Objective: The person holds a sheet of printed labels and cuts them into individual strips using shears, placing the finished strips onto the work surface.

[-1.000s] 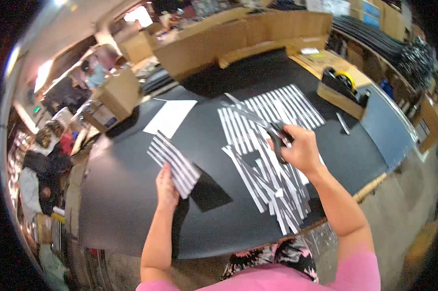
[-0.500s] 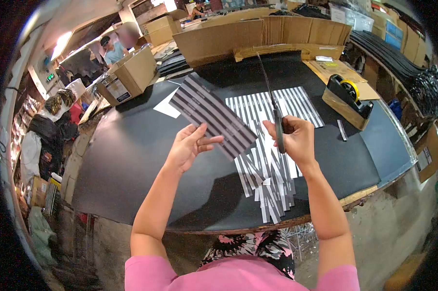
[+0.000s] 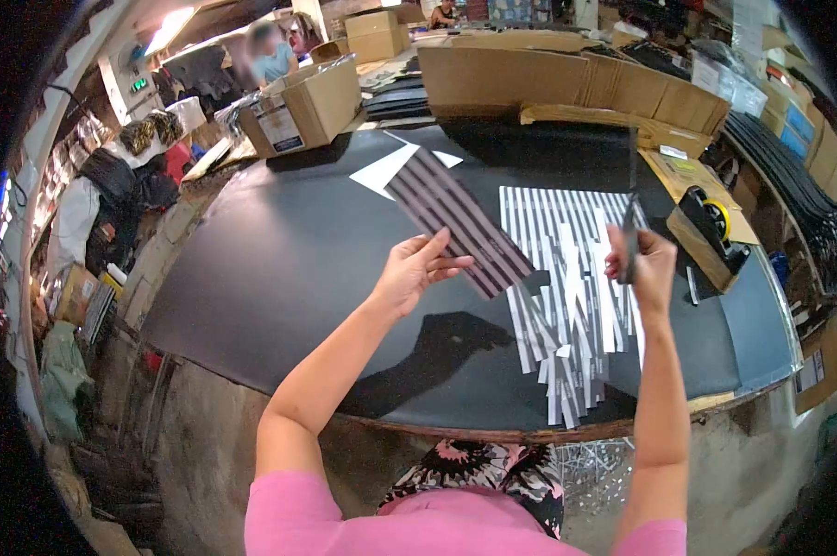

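Left hand (image 3: 411, 271) is pinching the striped sheet (image 3: 457, 221), now lower; right hand (image 3: 642, 264), gripping upright scissors (image 3: 631, 218), is shifting rightward. No writing readable.

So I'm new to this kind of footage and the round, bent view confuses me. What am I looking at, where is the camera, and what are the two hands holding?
There is no machine here, only a person working with two bare hands. The camera sits on that person's head and looks forward and down, so the arms reach into the picture from below. Its wide lens bends the edges.

The left hand holds up a striped sheet, dark with pale lines, above the table. The right hand grips scissors pointing upward; whether the blades are open is hard to tell.

On the black table lie many cut white strips, some in neat rows, some piled near the front edge. A white paper lies further back, and a tape dispenser stands on the right. Cardboard boxes line the far side, where other people work.
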